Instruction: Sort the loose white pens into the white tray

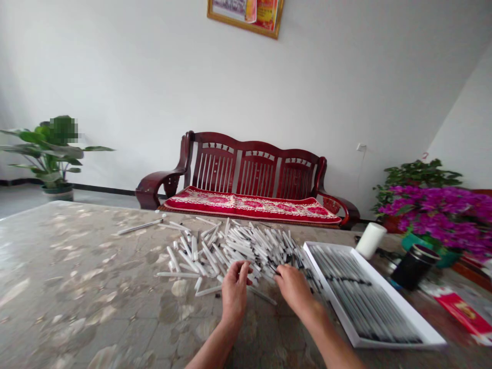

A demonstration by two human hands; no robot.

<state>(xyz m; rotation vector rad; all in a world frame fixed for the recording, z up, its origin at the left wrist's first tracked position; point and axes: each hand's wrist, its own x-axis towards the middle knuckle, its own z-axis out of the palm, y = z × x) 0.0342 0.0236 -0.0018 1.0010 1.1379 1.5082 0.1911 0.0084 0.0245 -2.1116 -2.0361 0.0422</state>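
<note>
A loose heap of whitish pens and pen barrels (246,246), some with dark ends, lies on the table. My left hand (234,289) is at the heap's near edge, its fingers curled in and thumb bent over. Whatever is inside its fingers is hidden. Just to the right, my right hand (294,287) pinches the dark end of a pen at the heap's edge, most of that pen being lost among the others. Beyond the right hand stands a shallow white box (392,344), holding two rows of pens (369,302) laid side by side.
The table (96,307) has a patterned cover. One long pen (140,227) lies apart at the left. Right of the box are a white roll (371,241), a black cup (415,267), a red packet (463,312) and purple flowers (442,215). A wooden bench (255,169) is behind.
</note>
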